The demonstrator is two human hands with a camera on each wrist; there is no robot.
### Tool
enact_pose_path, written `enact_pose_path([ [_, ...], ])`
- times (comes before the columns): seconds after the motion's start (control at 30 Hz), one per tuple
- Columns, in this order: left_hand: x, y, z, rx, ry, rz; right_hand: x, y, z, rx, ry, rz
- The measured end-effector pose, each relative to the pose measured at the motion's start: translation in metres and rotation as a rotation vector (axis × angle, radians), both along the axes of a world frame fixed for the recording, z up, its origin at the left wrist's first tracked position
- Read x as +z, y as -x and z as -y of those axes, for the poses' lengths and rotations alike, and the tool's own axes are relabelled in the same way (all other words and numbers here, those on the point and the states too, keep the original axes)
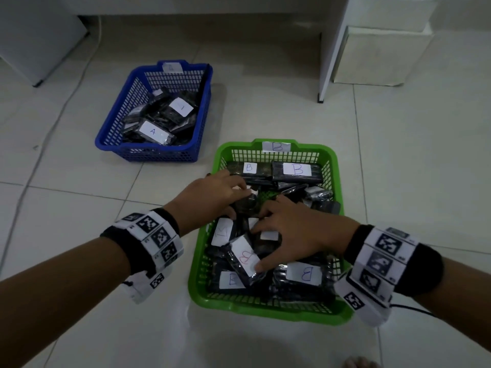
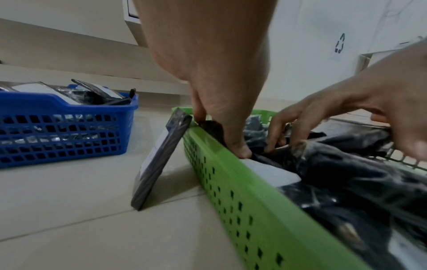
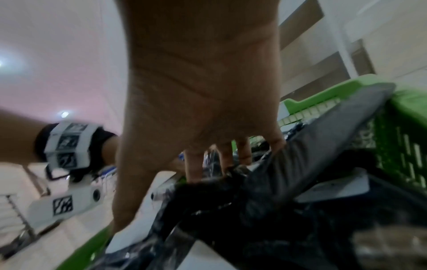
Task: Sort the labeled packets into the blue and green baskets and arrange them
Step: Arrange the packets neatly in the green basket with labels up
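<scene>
My left hand [image 1: 210,197] pinches a packet [image 1: 247,201] in the green basket [image 1: 265,312]; my right hand [image 1: 292,232] lies open and flat on the pile [image 1: 303,274]. Jostling the basket could topple the stray packet [image 2: 159,159] leaning outside it.

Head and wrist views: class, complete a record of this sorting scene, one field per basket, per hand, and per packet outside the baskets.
blue basket: farther off, holds an A-labelled packet among others
green basket: B-labelled packets, two neat at the back, others jumbled
left hand: grips a dark packet by the green basket's left wall
right hand: fingers spread over packets, thumb on red-B packet
stray packet: outside, leaning on the green basket's left wall
</scene>
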State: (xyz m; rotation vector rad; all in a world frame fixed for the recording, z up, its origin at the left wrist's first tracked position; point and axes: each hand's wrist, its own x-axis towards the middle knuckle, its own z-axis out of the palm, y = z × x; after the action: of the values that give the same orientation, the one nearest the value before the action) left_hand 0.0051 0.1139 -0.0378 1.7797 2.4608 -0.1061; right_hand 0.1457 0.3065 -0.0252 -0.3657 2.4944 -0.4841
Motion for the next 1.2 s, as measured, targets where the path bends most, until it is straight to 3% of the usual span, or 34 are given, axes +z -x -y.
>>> enact_pose_path([
  [0.07, 0.006, 0.002, -0.003, 0.032, 0.030, 0.147, 0.002, 0.002, -0.005, -0.043, 0.105, 0.059],
  [0.13, 0.016, 0.007, -0.003, 0.069, 0.044, 0.225, -0.003, 0.007, -0.006, -0.097, 0.212, -0.010],
  [0.3, 0.021, -0.003, 0.014, 0.085, -0.028, -0.027, -0.019, 0.026, 0.001, -0.183, 0.075, -0.053],
  [0.43, 0.004, -0.019, 0.026, 0.002, 0.014, -0.034, -0.024, 0.038, 0.002, -0.204, -0.042, 0.091],
  [0.67, -0.005, -0.030, 0.035, 0.102, 0.121, -0.134, -0.024, 0.037, 0.016, -0.166, -0.274, 0.203],
  [0.8, -0.014, -0.037, 0.039, 0.172, 0.126, -0.082, -0.019, 0.043, 0.020, -0.250, -0.218, 0.202],
  [1.0, -0.015, -0.041, 0.034, 0.164, 0.185, -0.131, -0.025, 0.042, 0.025, -0.181, -0.301, 0.167],
  [1.2, -0.007, -0.036, 0.035, 0.183, 0.278, -0.004, -0.021, 0.045, 0.017, -0.296, -0.097, 0.178],
])
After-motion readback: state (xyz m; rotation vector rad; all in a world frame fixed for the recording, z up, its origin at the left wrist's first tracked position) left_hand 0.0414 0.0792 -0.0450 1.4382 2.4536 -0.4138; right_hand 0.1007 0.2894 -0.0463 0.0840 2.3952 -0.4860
